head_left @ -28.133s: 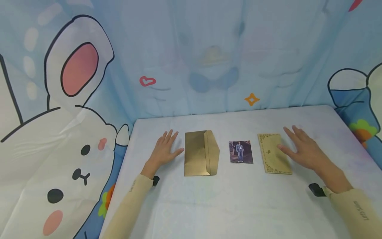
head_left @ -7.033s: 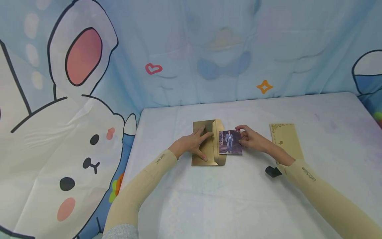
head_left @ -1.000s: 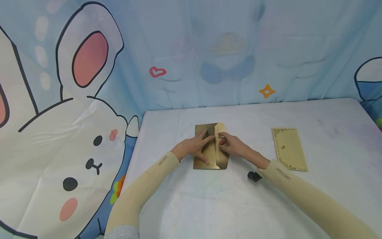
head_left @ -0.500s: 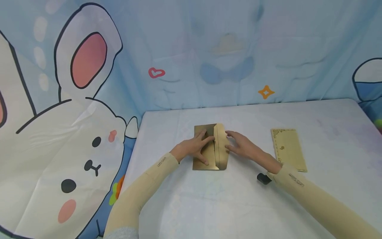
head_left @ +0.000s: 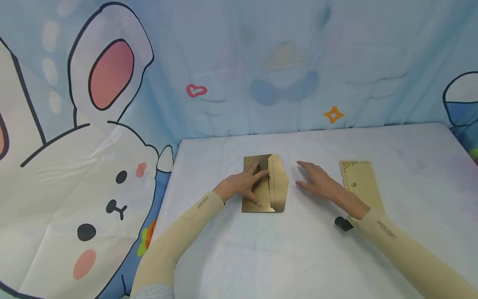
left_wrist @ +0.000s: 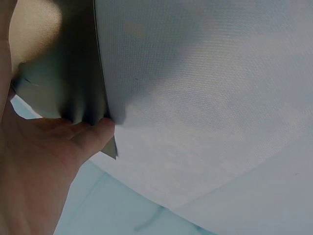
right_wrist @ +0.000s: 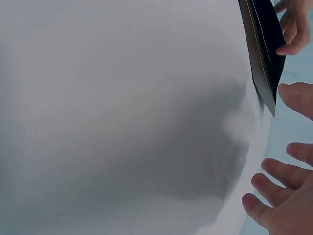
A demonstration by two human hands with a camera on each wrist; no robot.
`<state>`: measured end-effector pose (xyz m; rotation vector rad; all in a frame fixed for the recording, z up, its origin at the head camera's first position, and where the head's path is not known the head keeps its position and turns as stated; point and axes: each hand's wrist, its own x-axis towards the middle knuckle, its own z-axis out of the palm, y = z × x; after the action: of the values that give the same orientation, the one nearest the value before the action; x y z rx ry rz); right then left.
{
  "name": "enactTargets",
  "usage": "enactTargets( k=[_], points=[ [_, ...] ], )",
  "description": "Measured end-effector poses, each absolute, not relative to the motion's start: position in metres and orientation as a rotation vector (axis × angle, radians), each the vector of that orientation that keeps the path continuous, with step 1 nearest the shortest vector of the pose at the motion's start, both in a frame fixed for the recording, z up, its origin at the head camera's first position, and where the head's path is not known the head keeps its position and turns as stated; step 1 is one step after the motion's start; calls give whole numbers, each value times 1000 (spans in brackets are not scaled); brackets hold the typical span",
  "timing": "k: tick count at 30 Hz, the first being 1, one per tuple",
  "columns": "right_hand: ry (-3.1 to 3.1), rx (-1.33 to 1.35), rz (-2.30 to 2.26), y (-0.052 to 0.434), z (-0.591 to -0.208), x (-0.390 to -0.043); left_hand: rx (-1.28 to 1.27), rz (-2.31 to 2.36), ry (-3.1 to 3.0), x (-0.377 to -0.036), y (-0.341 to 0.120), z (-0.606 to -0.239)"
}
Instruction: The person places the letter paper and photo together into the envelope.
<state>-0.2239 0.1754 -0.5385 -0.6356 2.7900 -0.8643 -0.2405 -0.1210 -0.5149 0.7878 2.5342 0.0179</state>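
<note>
Resting a spread left hand (head_left: 243, 183) on a gold envelope (head_left: 264, 189), lying on a white-covered table (head_left: 269, 257).
Touching the envelope with splayed fingers (head_left: 262, 174) rather than grasping it; holding the right hand (head_left: 319, 181), free and empty, just beside the unfolded flap (head_left: 281, 182), between the envelope and a gold card (head_left: 361, 179) with an ornamental border, partly hidden behind the right wrist (head_left: 354, 204).

Blue rabbit-print curtain (head_left: 239, 70), white-covered table (head_left: 284, 257)

Head view from above, forward-down; wrist views close, envelope (head_left: 279, 185) in all.
</note>
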Motion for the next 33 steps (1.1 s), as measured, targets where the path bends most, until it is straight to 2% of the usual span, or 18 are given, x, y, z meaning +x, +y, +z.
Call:
enactTargets(
  k=[33],
  points=[
    [2833,-484,-805,250,-539,-218,802,20,2532,-241,-120,-514]
  ],
)
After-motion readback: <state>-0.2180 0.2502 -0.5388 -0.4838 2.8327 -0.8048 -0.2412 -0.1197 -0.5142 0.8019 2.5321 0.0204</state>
